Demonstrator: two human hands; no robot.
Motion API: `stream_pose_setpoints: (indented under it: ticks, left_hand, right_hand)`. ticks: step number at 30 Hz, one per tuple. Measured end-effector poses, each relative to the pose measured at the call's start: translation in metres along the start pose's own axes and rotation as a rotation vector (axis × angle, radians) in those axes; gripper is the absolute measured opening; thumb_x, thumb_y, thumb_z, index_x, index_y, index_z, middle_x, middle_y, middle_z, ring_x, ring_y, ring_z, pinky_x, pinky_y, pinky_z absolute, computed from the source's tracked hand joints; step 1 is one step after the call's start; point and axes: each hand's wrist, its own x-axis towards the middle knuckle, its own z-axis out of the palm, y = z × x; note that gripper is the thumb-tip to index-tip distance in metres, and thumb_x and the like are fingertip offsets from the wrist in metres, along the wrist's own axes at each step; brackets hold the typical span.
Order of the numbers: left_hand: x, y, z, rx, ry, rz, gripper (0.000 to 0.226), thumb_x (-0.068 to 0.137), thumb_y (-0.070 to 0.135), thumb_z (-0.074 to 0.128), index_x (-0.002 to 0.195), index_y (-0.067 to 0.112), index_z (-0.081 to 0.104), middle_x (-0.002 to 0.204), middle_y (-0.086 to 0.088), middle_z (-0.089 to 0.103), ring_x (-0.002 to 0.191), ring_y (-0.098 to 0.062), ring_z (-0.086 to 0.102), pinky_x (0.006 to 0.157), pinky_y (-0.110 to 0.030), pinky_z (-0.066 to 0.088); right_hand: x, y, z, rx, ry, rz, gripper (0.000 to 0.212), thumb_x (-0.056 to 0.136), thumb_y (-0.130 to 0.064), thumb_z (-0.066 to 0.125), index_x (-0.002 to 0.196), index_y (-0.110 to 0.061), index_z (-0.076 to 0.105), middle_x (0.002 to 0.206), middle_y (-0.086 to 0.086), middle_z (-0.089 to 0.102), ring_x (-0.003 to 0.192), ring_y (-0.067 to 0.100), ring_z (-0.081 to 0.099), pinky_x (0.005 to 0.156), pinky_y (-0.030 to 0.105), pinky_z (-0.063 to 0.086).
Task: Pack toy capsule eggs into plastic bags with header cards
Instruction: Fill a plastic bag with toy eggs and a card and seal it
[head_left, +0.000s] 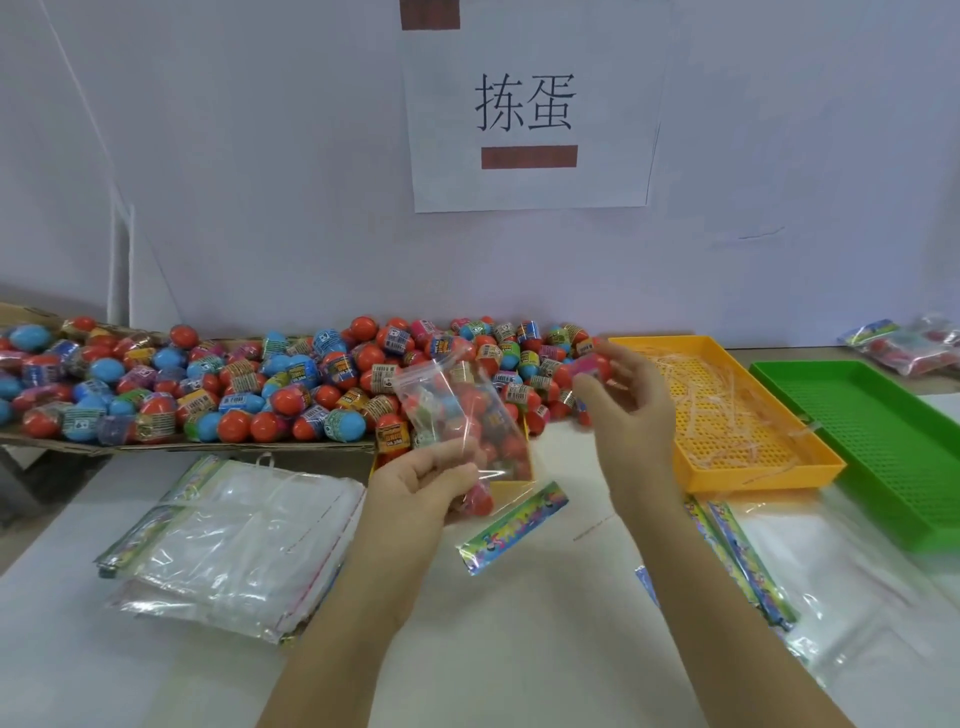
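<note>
On the left, a large heap of eggs (234, 384) is lying loose on a cardboard sheet (156, 446) at the back of the bench (519, 649), so by my judgement most of the packing is still waiting. In front of it a stack of empty bags (239, 540) is sitting untouched.

Near the middle, the left hand (421, 488) is gripping the lower end of a clear bag (457, 405), holding it tilted above the bench with its mouth pointing up and back. Several eggs are already showing inside it, though the glare is keeping me from counting them. A header card (511, 527) is lying flat just below it, seemingly not yet attached.

The right hand (628, 415) is hovering beside the bag's mouth with its fingers loosely spread. It is blurred, and I cannot tell whether it is pinching a pinkish egg at its fingertips or holding nothing.

Further right, a yellow tray (769, 480) is holding thin plastic strips (727, 415), and a green tray (883, 514) is running off the edge. More bags with cards (743, 566) are lying in front, partly cut off. At the far right a few filled packs (904, 345) are looking finished, though too small to check.
</note>
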Motion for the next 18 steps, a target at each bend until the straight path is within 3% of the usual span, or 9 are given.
stream_pose_setpoints:
  ticks: [3,6,8,10,12,15,18]
  left_hand:
    - [-0.004,-0.003,0.003,0.199,-0.023,0.108,0.031,0.084,0.003,0.07,0.09,0.033,0.072,0.092,0.007,0.076,0.075,-0.008,0.069,0.063,-0.017,0.054]
    - [-0.01,-0.004,0.008,0.328,-0.078,0.158,0.031,0.081,0.013,0.074,0.099,0.038,0.068,0.092,0.024,0.072,0.078,0.003,0.067,0.065,-0.016,0.055]
    - [-0.013,-0.003,0.01,0.369,-0.094,0.188,0.033,0.081,0.015,0.073,0.094,0.044,0.066,0.092,0.031,0.07,0.085,0.008,0.065,0.068,-0.014,0.055]
    - [-0.015,-0.002,0.01,0.37,-0.107,0.211,0.035,0.079,0.016,0.073,0.088,0.049,0.066,0.092,0.032,0.069,0.089,0.01,0.064,0.066,-0.008,0.052]
    - [-0.015,-0.002,0.01,0.388,-0.109,0.236,0.037,0.079,0.016,0.075,0.087,0.051,0.065,0.093,0.032,0.069,0.09,0.011,0.063,0.067,-0.006,0.051]
    - [-0.015,-0.003,0.011,0.39,-0.109,0.258,0.035,0.081,0.018,0.076,0.093,0.049,0.064,0.095,0.03,0.069,0.091,0.008,0.065,0.067,-0.008,0.052]
    - [-0.015,-0.002,0.011,0.346,-0.126,0.242,0.033,0.08,0.02,0.076,0.097,0.045,0.065,0.095,0.027,0.071,0.091,0.005,0.066,0.065,-0.008,0.051]
  right_hand:
    - [-0.003,-0.025,-0.012,0.121,-0.078,-0.093,0.035,0.076,-0.011,0.073,0.097,-0.038,0.064,0.087,-0.017,0.068,0.08,0.003,0.061,0.063,0.019,0.048]
    - [-0.013,-0.04,-0.014,0.059,-0.182,-0.168,0.036,0.072,-0.016,0.072,0.093,-0.044,0.065,0.091,-0.015,0.07,0.088,0.008,0.064,0.073,0.027,0.049]
    - [-0.015,-0.044,-0.014,-0.021,-0.223,-0.21,0.036,0.072,-0.013,0.072,0.094,-0.04,0.064,0.094,-0.01,0.07,0.093,0.01,0.064,0.078,0.028,0.05]
    - [-0.017,-0.047,-0.014,-0.093,-0.261,-0.245,0.036,0.073,-0.007,0.072,0.096,-0.034,0.062,0.097,-0.01,0.07,0.098,0.007,0.064,0.082,0.026,0.05]
    - [-0.018,-0.047,-0.015,-0.162,-0.304,-0.258,0.034,0.075,-0.006,0.069,0.096,-0.031,0.061,0.099,-0.011,0.069,0.102,0.008,0.063,0.089,0.039,0.052]
    - [-0.018,-0.048,-0.017,-0.307,-0.316,-0.271,0.024,0.075,-0.021,0.064,0.087,-0.04,0.061,0.101,-0.023,0.067,0.109,0.009,0.06,0.097,0.052,0.042]
    - [-0.018,-0.049,-0.017,-0.419,-0.31,-0.314,0.016,0.075,-0.031,0.061,0.082,-0.046,0.062,0.102,-0.03,0.064,0.115,0.0,0.051,0.104,0.043,0.031]
